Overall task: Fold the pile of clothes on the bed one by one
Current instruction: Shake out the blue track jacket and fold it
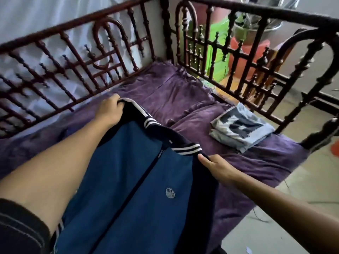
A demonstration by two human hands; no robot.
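Note:
A blue zip-up jacket (139,184) with a dark collar trimmed in white stripes hangs spread in front of me over the bed. My left hand (110,110) grips its left shoulder near the collar. My right hand (214,167) pinches the right shoulder, thumb on top of the dark edge. The zip runs down the middle and a small round badge sits on the chest. A folded grey shirt (240,129) with a big dark number lies on the purple bedsheet (179,96) at the right.
A dark carved wooden railing (77,57) runs round the far side and the right end of the bed. Beyond it stand green and red containers (220,52). Bare floor (297,222) lies to the right of the bed.

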